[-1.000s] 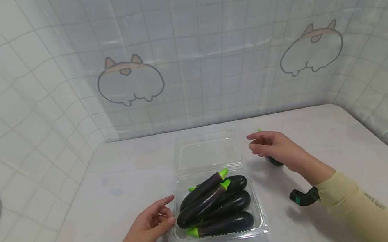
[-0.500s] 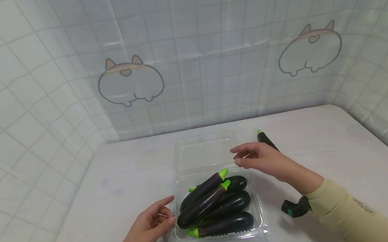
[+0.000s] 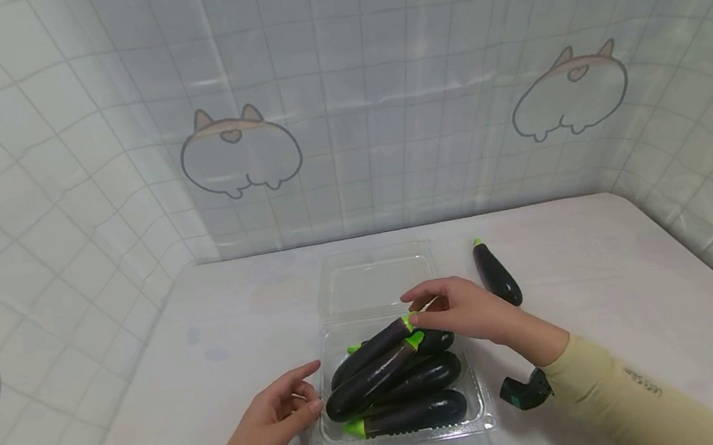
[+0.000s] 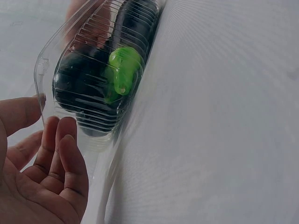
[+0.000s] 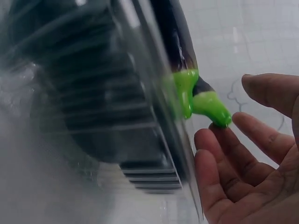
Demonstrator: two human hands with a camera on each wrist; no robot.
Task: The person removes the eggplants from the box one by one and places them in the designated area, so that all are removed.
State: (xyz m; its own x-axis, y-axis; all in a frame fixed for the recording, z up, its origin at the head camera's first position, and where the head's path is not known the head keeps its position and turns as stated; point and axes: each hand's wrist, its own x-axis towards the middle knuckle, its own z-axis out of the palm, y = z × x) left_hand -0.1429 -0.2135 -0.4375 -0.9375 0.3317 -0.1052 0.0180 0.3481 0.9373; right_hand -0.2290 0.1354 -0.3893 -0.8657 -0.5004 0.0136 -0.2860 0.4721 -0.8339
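A clear plastic clamshell box (image 3: 487, 423) stands open on the table, holding several dark eggplants (image 3: 417, 411) with green stems. Two lie slanted on top of the pile. My left hand (image 3: 280, 408) is at the box's left edge, fingers relaxed; the left wrist view shows fingertips (image 4: 67, 128) touching or close by the rim. My right hand (image 3: 467, 309) hovers over the box's back right corner, near the upper eggplant's stem (image 5: 212, 107). Its thumb stands apart from the loosely bent fingers, and nothing is gripped. A single eggplant (image 3: 496, 275) lies right of the box.
The box's clear lid (image 3: 379, 284) lies folded back behind it. A white cloth covers the table (image 3: 218, 310), with printed sheet walls (image 3: 399, 133) around the back and sides. A dark camera mount (image 3: 527, 390) juts from the right wrist.
My right hand has moved left and nearer, from over the lone eggplant to the box's back right corner, uncovering that eggplant. The left hand and the box stay put.
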